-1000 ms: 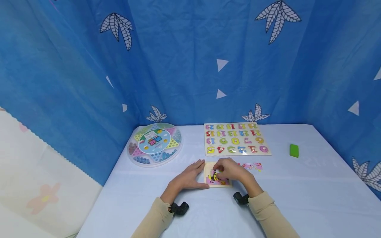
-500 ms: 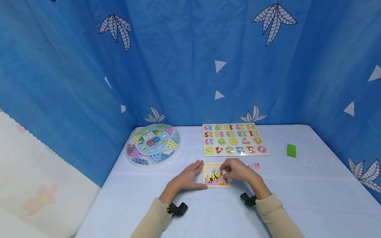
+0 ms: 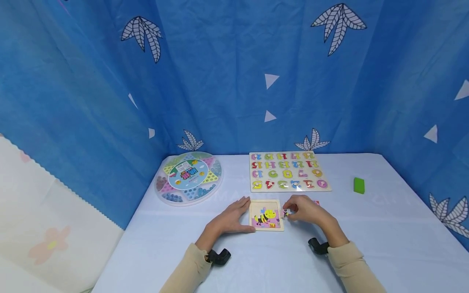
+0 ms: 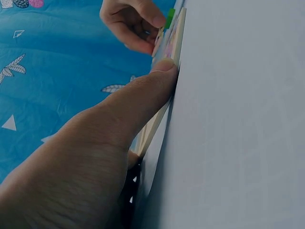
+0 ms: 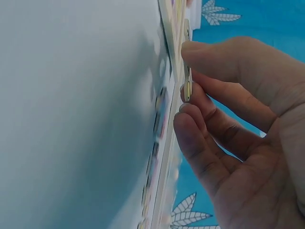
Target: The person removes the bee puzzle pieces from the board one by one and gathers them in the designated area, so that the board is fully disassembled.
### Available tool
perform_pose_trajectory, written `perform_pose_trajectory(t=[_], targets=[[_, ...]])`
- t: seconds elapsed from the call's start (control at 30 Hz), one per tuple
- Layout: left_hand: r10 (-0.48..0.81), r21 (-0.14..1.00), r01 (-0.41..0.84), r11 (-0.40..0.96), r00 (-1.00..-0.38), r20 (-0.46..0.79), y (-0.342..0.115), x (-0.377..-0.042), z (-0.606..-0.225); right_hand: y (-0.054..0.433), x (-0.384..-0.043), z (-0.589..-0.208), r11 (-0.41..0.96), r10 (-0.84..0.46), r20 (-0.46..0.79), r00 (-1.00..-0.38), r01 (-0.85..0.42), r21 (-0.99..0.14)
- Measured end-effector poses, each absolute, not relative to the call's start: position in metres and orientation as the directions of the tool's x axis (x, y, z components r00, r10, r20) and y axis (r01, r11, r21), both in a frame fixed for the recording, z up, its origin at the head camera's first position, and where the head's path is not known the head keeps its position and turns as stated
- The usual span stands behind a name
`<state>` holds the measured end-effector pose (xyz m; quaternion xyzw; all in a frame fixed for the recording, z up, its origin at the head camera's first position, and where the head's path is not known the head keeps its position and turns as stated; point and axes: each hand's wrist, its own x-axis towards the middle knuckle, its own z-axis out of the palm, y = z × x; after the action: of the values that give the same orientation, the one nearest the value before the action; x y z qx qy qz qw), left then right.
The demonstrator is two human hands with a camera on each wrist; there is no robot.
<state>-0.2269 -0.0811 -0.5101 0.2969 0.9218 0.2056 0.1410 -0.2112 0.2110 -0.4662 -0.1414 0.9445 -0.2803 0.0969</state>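
A small wooden tray puzzle (image 3: 266,230) with a yellow-and-black bee picture lies on the table, its upper part showing bare wood. Along its left side rests my left hand (image 3: 231,219), fingers extended at the upper left corner and thumb at the lower left. In the left wrist view the left thumb (image 4: 147,90) touches the frame's edge. My right hand (image 3: 305,209) pinches a thin puzzle piece (image 3: 286,213) between thumb and fingers, just right of the tray. That puzzle piece (image 5: 187,88) appears edge-on in the right wrist view, raised off the table.
Loose puzzle pieces (image 5: 155,164) lie in a row beyond the right hand, mostly hidden from the head view. Behind stands a number puzzle board (image 3: 289,173). A round marble game box (image 3: 188,179) is at back left, a green block (image 3: 359,185) at right.
My right hand has moved right, from over the tray to beside it, and the pinched piece now shows there. More of the bee picture is uncovered. The left hand stays in place.
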Motion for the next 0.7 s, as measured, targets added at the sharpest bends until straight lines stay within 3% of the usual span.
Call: perform_pose_trajectory(t=[0.7], targets=[[0.609,0.470,0.491,0.734,-0.782,-0.135,-0.081,-0.227,-0.510,0.226,-0.206,-0.473,0.827,-0.258,-0.183,-0.949,-0.119,-0.549]])
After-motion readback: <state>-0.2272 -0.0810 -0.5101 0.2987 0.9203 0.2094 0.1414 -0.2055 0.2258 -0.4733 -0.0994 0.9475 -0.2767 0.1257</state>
